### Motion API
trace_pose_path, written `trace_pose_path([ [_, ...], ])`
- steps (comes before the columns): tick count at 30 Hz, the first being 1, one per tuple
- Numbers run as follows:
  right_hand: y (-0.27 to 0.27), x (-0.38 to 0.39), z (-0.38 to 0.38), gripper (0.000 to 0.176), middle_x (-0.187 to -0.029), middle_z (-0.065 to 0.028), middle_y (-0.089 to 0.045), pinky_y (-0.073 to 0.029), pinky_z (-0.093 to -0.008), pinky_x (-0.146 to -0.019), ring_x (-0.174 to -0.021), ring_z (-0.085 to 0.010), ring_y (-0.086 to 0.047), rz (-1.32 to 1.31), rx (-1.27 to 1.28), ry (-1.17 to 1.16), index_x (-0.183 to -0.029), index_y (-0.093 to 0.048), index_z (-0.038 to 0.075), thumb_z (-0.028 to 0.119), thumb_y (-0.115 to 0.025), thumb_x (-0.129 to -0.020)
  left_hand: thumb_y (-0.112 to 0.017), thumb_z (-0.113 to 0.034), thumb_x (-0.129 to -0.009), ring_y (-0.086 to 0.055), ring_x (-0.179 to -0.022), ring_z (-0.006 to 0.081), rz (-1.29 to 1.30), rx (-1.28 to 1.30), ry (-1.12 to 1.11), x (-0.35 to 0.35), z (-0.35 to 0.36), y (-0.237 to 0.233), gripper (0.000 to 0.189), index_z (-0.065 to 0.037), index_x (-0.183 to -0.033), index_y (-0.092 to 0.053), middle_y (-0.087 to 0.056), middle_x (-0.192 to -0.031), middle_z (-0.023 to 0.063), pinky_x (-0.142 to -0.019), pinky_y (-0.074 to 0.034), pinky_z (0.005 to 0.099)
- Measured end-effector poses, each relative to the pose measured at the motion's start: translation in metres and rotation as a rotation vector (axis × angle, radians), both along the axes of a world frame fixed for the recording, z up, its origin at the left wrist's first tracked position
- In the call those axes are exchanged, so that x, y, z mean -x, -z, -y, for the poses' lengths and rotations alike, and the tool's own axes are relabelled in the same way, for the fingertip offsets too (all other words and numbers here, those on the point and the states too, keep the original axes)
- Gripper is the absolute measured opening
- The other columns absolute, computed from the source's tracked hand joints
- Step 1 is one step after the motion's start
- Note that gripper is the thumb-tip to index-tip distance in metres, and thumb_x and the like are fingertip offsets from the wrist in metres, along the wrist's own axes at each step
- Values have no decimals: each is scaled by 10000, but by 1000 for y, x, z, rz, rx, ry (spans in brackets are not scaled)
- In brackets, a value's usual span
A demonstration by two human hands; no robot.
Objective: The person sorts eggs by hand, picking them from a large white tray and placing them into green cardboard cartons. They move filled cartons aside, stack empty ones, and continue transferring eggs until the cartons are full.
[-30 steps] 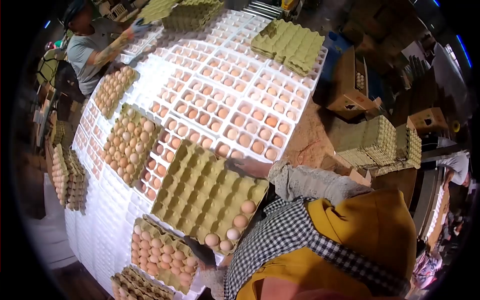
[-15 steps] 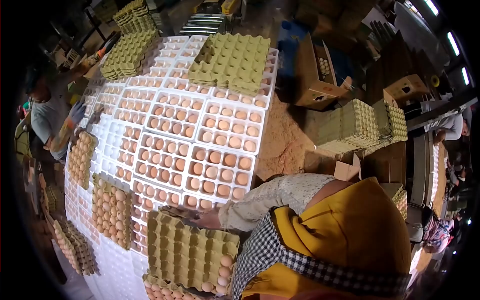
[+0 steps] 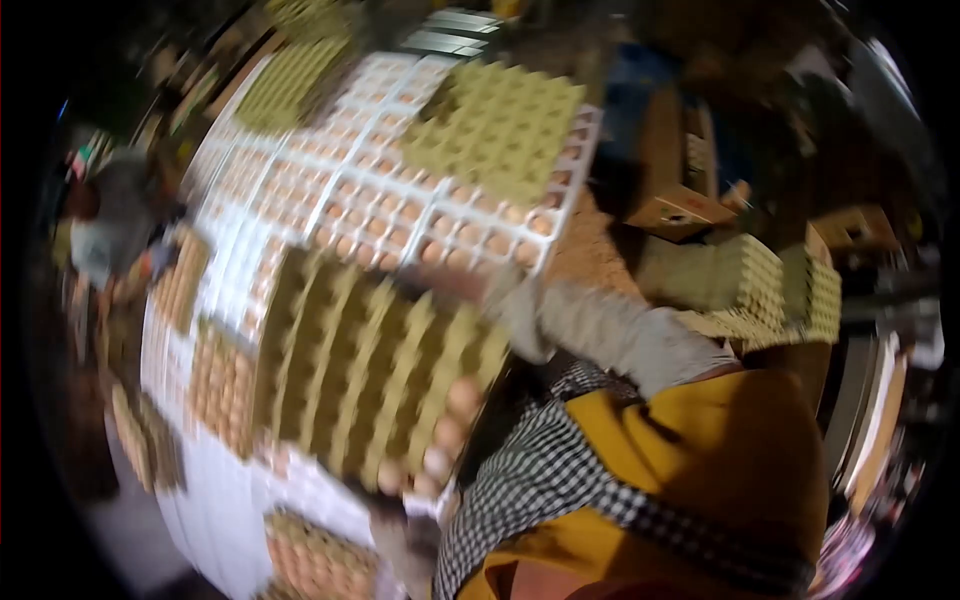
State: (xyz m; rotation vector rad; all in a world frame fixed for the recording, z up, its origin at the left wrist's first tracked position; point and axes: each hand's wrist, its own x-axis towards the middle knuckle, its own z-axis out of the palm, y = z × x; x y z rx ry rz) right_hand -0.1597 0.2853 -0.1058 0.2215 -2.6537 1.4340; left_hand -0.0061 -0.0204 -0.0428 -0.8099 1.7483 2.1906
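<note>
A greenish cardboard egg tray (image 3: 370, 370) is tilted up off the table in front of me, between my two hands. Several eggs (image 3: 450, 430) sit in its lower right corner; its other cups hold none. My right hand (image 3: 452, 283), smeared by motion, grips the tray's upper edge. At the lower edge, my left hand (image 3: 393, 525) is partly hidden by the tray and also blurred. Below lies another tray filled with eggs (image 3: 320, 560). White compartmented trays of eggs (image 3: 370, 215) cover the table beyond.
Stacked green egg trays (image 3: 495, 130) stand on the far part of the table, with another stack (image 3: 290, 85) behind. Egg-filled trays (image 3: 222, 385) line the left side. A co-worker (image 3: 110, 225) stands at the left. An open cardboard box (image 3: 680, 185) and more tray stacks (image 3: 715, 280) are at right.
The tray has risen and tilted, exposing the egg-filled tray beneath. My left hand has come into view at its lower edge. The whole view has shifted and blurred.
</note>
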Motion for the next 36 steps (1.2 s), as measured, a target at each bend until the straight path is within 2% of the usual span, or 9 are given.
trace_pose_path([
  [10,17,93,-98,339,-1144,-54,-607,-471,-287,-877,-995,-151,-591,349,277,-120,-1287,-555,67,219,-533,-984,-478,-403,-1015,-532,-884,101,24,-136,-168,60,-60,40,428,-48,-1253,-464,-559,-980,10,-740,-461,253],
  [15,-7,71,-114,309,-1132,-17,-616,-463,-247,-888,-1004,-106,-586,394,698,-164,-1267,-579,51,163,-561,-980,-544,-255,-986,-543,-781,86,-249,361,-54,39,-45,21,353,5,-1224,-557,-585,-936,16,-671,-461,243],
  [20,-160,-11,-105,506,-1186,-92,-626,-504,-287,-843,-994,-156,-621,311,-21,-525,-1273,-598,83,180,-737,-795,-806,-226,-700,-602,-785,219,-428,1255,596,19,-75,-76,554,-78,-1205,-636,-610,-898,71,-714,-489,351],
  [22,-163,-31,-91,546,-1296,-139,-554,-519,-332,-884,-1041,-245,-631,73,-615,-699,-1269,-590,110,184,-767,-758,-827,-244,-658,-597,-820,294,-405,1200,618,22,-78,-65,560,-100,-1173,-657,-592,-905,112,-748,-481,405],
  [26,-115,-56,-93,596,-1326,-180,-508,-512,-383,-942,-1104,-312,-604,-223,-628,-647,-1266,-577,125,141,-793,-711,-832,-251,-652,-601,-835,302,-441,1376,650,31,-84,-65,492,-108,-1096,-677,-589,-916,108,-747,-485,408],
  [28,-137,-45,-87,592,-1293,-200,-529,-508,-400,-955,-1132,-325,-592,141,-498,-667,-1260,-576,133,127,-794,-709,-824,-244,-672,-620,-851,276,-494,1309,565,28,-76,-59,488,-109,-1115,-671,-597,-942,113,-754,-495,364],
  [29,-114,-47,-100,536,-1233,-176,-578,-542,-373,-889,-1094,-288,-621,-157,-440,-603,-1248,-565,83,101,-771,-753,-817,-241,-695,-639,-870,233,-404,1072,456,23,-74,-57,496,-57,-1127,-656,-612,-981,94,-766,-511,326],
  [33,-132,-40,-108,485,-1128,-125,-605,-569,-291,-753,-972,-197,-641,612,573,-361,-1171,-551,-39,276,-696,-832,-564,-182,-774,-652,-916,177,-251,-232,-67,1,-54,-73,484,31,-1208,-568,-602,-1210,124,-837,-532,302],
  [36,-144,-28,-103,457,-1033,-106,-598,-570,-285,-695,-895,-178,-635,660,877,-556,-1200,-556,-9,242,-655,-832,-602,-195,-776,-631,-924,200,-214,13,139,-4,-55,-82,461,15,-1186,-592,-620,-1132,102,-818,-531,318],
])
